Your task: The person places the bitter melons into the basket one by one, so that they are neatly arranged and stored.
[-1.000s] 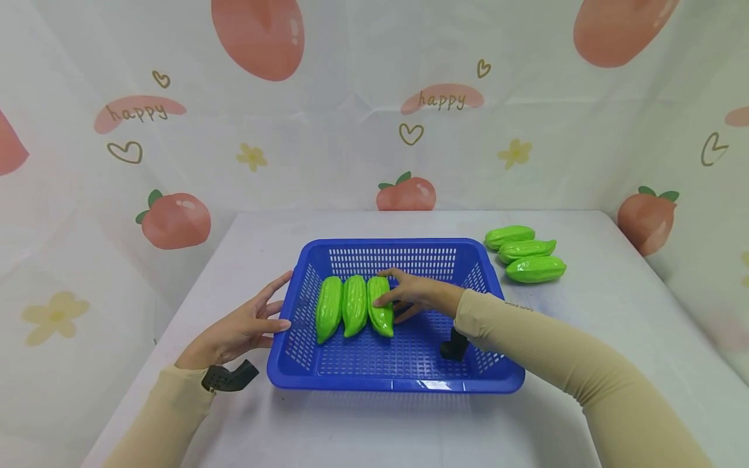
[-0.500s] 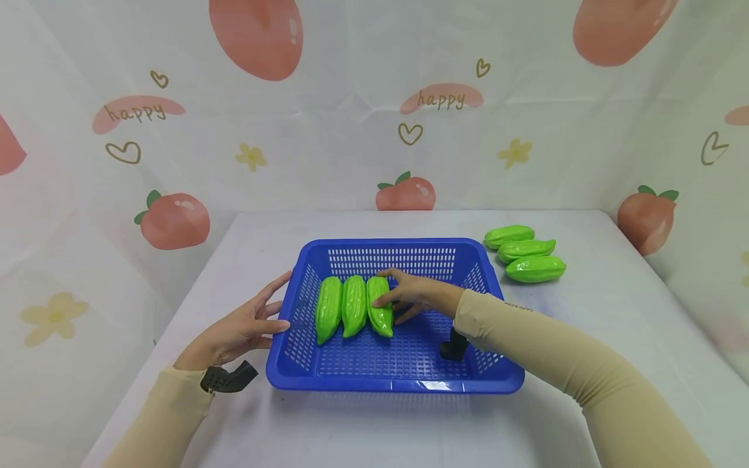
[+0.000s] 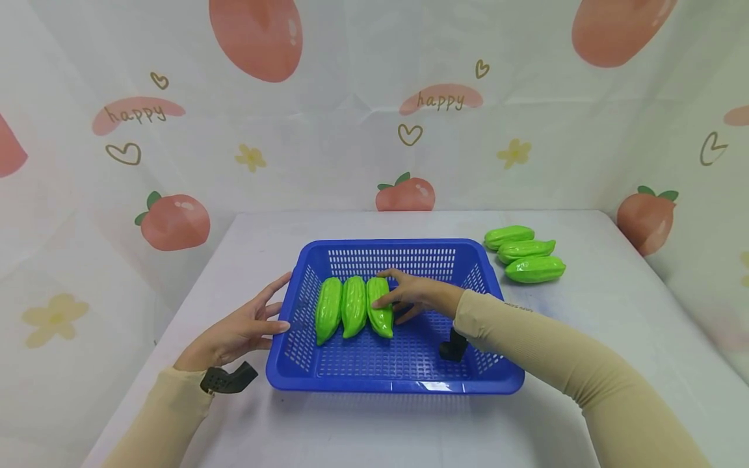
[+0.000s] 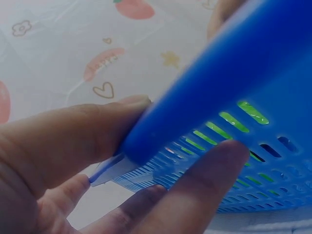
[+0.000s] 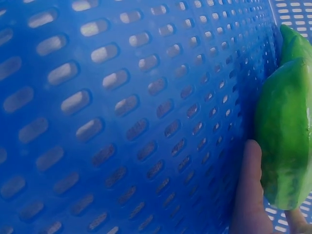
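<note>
Three bright green, ridged bitter melons lie side by side in the blue plastic basket (image 3: pixel 409 386), tapered ends toward me. My right hand (image 3: pixel 412 292) holds the rightmost bitter melon (image 3: pixel 381 318), thumb on one side and fingers on the other. That bitter melon (image 5: pixel 285 131) also fills the right edge of the right wrist view, a thumb against it. Left of it are the middle bitter melon (image 3: pixel 354 307) and the leftmost bitter melon (image 3: pixel 329 311). At the basket's left side, my left hand (image 3: pixel 240 331) holds the rim (image 4: pixel 161 112), thumb at the top and fingers against the slotted outer wall.
Three more bitter melons (image 3: pixel 529 253) lie close together on the white table (image 3: pixel 597 338), beyond the basket's back right corner. A white printed cloth (image 3: pixel 351 130) hangs behind and at both sides. A black wrist camera (image 3: pixel 229 378) sits on the left wrist.
</note>
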Demonstrator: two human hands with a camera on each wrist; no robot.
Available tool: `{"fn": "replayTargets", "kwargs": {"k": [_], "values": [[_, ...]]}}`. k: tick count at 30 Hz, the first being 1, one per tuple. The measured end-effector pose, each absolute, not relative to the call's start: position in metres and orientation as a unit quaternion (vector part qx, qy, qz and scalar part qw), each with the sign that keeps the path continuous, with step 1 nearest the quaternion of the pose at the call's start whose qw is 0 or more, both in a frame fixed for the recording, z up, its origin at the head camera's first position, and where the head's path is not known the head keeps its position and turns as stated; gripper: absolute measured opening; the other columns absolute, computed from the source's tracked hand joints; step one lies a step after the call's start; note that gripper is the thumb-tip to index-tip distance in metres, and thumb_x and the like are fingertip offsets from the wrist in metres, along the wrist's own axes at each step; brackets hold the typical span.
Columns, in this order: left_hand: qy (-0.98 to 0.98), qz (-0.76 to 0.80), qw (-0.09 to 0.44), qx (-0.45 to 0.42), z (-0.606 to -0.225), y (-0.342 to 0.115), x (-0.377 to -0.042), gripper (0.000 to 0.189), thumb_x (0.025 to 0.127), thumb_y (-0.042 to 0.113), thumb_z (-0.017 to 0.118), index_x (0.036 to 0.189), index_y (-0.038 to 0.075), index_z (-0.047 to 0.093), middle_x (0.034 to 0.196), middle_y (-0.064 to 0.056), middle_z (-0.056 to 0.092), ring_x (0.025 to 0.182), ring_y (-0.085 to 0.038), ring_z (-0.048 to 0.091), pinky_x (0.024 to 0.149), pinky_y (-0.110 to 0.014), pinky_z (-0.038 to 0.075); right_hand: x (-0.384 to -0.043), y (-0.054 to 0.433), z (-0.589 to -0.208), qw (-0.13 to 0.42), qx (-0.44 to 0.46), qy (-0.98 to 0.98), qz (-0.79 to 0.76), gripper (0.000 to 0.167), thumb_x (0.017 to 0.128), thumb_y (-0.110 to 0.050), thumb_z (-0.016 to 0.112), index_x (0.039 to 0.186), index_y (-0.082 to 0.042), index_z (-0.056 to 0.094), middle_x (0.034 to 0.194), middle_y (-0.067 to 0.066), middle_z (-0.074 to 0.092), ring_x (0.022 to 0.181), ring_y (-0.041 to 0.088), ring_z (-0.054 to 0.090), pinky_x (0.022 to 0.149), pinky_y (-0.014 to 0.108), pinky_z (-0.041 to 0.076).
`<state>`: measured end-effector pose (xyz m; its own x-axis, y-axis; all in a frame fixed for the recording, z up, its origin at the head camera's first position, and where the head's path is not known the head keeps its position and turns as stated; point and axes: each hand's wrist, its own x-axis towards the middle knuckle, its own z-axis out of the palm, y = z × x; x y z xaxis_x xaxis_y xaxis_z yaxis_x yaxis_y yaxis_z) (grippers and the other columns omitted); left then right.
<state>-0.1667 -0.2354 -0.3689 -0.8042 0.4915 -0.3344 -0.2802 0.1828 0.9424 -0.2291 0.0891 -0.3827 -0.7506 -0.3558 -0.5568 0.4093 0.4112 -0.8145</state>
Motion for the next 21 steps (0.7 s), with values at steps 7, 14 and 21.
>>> {"fn": "replayTargets", "kwargs": {"k": [7,14,21], "values": [[0.711,0.633,0.3,0.068,-0.3691,-0.2341,-0.1661,0.096,0.091,0.008,0.065,0.154,0.041,0.0,0.157,-0.022,0.023,0.112,-0.033,0.064,0.091,-0.052,0.053,-0.2309,0.0894,-0.3845,0.35,0.016,0.766,-0.54,0.08,0.083,-0.013,0.076,0.148,-0.025,0.031,0.147,0.024,0.035,0.128,0.045,0.046,0.079,0.045,0.058],[0.719,0.626,0.297,0.059,-0.368,-0.2323,-0.1657,0.097,0.09,0.011,0.068,0.154,0.042,0.002,0.157,-0.022,0.024,0.112,-0.033,0.063,0.091,-0.052,0.053,-0.2323,0.0919,-0.3818,0.345,0.017,0.77,-0.536,0.079,0.083,-0.014,0.076,0.149,-0.024,0.032,0.146,0.022,0.037,0.125,0.043,0.049,0.084,0.047,0.057],[0.719,0.624,0.301,0.06,-0.3668,-0.2332,-0.1656,0.097,0.09,0.011,0.067,0.154,0.042,0.001,0.157,-0.023,0.022,0.113,-0.033,0.063,0.091,-0.052,0.053,-0.2334,0.0942,-0.3794,0.331,0.009,0.786,-0.522,0.075,0.084,-0.015,0.075,0.148,-0.018,0.035,0.146,0.024,0.039,0.125,0.044,0.05,0.088,0.048,0.055]]}}
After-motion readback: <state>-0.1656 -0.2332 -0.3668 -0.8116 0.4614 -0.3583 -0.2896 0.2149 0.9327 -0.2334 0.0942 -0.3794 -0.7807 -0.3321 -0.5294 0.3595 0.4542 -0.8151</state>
